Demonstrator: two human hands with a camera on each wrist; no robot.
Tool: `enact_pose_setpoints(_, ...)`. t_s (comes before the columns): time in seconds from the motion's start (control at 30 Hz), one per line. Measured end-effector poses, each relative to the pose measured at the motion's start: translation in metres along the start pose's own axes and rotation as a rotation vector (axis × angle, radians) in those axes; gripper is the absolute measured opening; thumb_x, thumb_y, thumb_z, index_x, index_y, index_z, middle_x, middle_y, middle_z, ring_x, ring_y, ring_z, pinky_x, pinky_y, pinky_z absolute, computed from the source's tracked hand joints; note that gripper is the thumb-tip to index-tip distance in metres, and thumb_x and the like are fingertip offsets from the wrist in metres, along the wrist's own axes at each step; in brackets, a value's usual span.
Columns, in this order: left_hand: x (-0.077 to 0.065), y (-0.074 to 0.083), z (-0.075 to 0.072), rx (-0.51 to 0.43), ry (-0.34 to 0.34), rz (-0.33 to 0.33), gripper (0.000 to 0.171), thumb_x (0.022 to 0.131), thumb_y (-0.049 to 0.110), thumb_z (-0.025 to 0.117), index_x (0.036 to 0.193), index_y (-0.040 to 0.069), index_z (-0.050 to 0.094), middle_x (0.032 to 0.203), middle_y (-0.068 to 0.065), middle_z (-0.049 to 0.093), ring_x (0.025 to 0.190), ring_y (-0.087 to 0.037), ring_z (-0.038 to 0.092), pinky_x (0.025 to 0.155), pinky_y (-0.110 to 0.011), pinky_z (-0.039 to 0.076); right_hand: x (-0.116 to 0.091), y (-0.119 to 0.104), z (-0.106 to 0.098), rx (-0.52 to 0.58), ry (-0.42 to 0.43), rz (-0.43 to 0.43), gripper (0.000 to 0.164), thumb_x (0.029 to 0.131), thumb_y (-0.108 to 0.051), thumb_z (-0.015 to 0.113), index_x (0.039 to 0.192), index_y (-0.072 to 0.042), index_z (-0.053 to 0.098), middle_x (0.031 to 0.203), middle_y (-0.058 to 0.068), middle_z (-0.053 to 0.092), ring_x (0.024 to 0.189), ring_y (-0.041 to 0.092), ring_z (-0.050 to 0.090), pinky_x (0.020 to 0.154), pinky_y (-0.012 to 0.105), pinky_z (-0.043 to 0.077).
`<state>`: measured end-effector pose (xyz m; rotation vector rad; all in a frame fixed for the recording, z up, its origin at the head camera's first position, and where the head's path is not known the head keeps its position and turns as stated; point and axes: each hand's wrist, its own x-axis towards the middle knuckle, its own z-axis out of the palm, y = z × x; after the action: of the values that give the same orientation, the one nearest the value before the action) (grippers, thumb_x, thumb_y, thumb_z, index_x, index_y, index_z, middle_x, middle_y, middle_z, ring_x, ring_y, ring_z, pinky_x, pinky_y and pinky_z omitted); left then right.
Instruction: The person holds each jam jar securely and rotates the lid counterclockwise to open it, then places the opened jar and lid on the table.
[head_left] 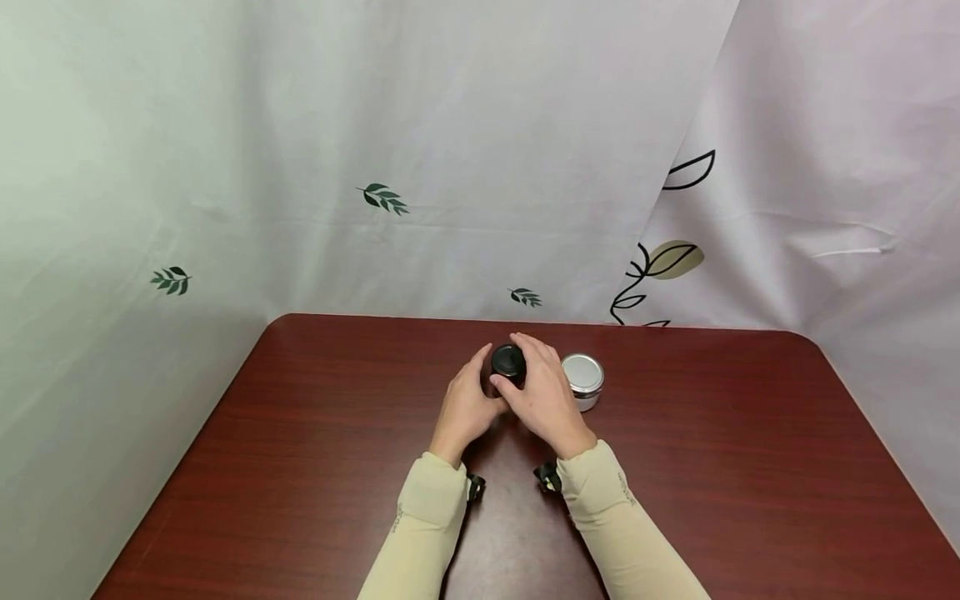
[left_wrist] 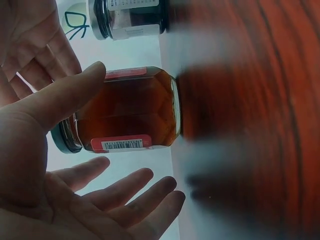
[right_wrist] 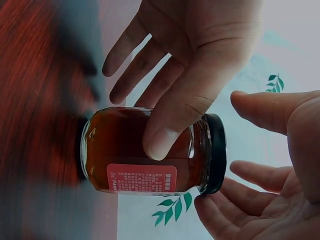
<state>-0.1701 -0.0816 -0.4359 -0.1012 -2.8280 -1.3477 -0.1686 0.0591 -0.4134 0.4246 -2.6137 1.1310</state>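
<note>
A glass jar (left_wrist: 125,115) of amber-brown contents, with red labels and a black lid (head_left: 508,361), stands upright on the table between both hands. My left hand (head_left: 468,404) is spread round the jar's left side, low on its body. Its thumb overlaps the glass, and its fingers (left_wrist: 137,200) extend past the jar without curling onto it. The right hand (head_left: 543,392) is higher, around the lid, with its thumb and fingers apart. In the right wrist view, a fingertip (right_wrist: 202,202) of the right hand lies right at the lid's edge.
A second jar (head_left: 582,375) with a silver lid stands just right of the right hand; its labelled glass side shows in the left wrist view. The reddish-brown wooden table (head_left: 300,467) reaches back to a white curtain (head_left: 480,150) with leaf prints.
</note>
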Motion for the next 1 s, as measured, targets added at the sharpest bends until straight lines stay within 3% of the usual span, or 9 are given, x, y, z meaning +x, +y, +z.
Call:
enact_pose_setpoints(0.53, 0.0047, 0.0005, 0.0035, 0.004, -0.013, 0.010, 0.070, 0.087, 0.020, 0.079, 0.149, 0.011, 0.047, 0.143, -0.013, 0.055, 0.130, -0.032, 0.054, 0.105, -0.051, 0.044, 0.0029, 0.0035, 0.0034, -0.029, 0.016, 0.000, 0.056, 0.088, -0.018, 0.078, 0.136, 0.004, 0.058, 0.138, 0.019, 0.057, 0.129, 0.035, 0.049, 0.107, 0.046, 0.041)
enact_pose_setpoints(1.0, 0.0051, 0.0023, 0.0036, -0.014, -0.007, -0.024, 0.063, 0.090, 0.023, 0.077, 0.146, 0.011, 0.051, 0.137, -0.013, 0.061, 0.124, -0.032, 0.058, 0.100, -0.051, 0.047, 0.0051, 0.0069, 0.0058, -0.045, 0.033, -0.010, 0.054, 0.087, -0.016, 0.080, 0.132, 0.006, 0.061, 0.134, 0.019, 0.060, 0.126, 0.035, 0.051, 0.106, 0.045, 0.042)
